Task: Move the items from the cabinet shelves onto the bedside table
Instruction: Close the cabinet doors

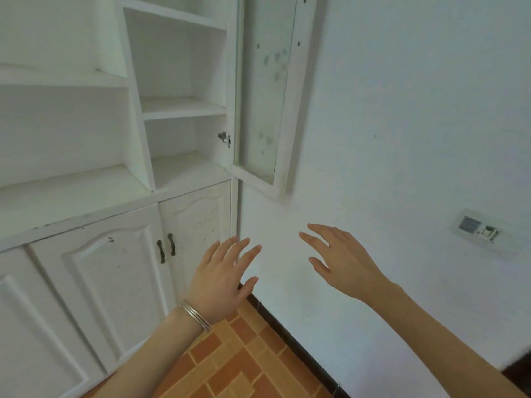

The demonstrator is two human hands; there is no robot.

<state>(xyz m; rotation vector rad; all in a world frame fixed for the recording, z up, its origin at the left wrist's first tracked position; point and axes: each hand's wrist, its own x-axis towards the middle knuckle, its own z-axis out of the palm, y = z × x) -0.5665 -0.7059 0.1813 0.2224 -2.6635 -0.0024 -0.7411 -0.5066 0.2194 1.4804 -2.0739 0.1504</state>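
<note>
1. Cabinet shelves (184, 107), three white ones stacked in a narrow bay, are sitting upper left; one glass door (264, 90) is hanging open beside them.
2. Two hands are hovering below, apart; left hand (221, 280) and right hand (344, 262) are spreading fingers wide, holding nothing.
3. Two dark handles (166, 248) are showing on lower doors (94, 282).

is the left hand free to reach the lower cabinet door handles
Probably yes: the left hand is open and empty, with nothing between it and the handles beside it.
</note>
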